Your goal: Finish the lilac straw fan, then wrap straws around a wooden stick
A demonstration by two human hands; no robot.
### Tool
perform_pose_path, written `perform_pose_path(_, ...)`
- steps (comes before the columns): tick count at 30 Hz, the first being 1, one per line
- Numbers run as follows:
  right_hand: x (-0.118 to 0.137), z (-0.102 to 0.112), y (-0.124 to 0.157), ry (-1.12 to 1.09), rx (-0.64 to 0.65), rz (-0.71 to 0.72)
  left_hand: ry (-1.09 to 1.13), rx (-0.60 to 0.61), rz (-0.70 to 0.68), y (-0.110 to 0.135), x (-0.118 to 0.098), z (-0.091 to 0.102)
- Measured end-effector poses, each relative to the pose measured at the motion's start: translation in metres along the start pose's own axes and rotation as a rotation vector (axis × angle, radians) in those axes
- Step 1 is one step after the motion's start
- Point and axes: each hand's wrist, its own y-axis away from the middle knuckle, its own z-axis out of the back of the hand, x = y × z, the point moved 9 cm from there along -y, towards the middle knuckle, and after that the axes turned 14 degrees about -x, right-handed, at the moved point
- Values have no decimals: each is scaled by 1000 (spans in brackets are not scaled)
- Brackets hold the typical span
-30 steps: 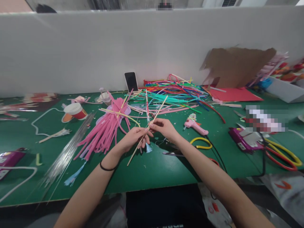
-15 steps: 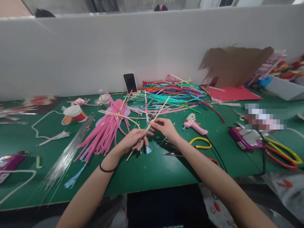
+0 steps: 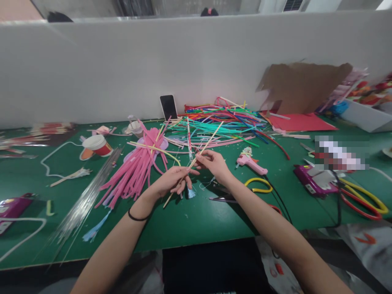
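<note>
My left hand and my right hand meet over the green table, fingers pinched together. Between them runs a thin tan stick that slants from lower left to upper right. A red-and-white patterned straw also rises from my fingers, and a small blue tassel hangs below my left hand. Just left of my hands lies a bundle of pink pipe cleaners.
A heap of coloured pipe cleaners lies behind my hands, beside a phone leaning on the white partition. A pink glue gun, yellow-handled scissors, a paper cup, silver wires and red paper lie around.
My right hand has drawn slightly nearer the left along the stick. The view has shifted a little; the things on the table stay put.
</note>
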Motion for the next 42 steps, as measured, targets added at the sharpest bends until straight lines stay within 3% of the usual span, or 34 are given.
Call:
perform_pose_path(12, -5, 1, 0, -21, 5, -51, -14, -1, 10, -3, 5, 1)
perform_pose_path(18, -6, 1, -2, -16, -1, -48, 29, -203, -117, -6, -8, 15)
perform_pose_path(21, -6, 1, -1, 12, -6, -39, 18, -247, -134, -7, -8, 19)
perform_pose_path(28, -5, 1, 1, 101, -11, -1, 12, -267, -124, -6, -9, 20)
perform_pose_path(42, -9, 7, -3, -10, -66, -49, 91, -245, -121, -5, -10, 19)
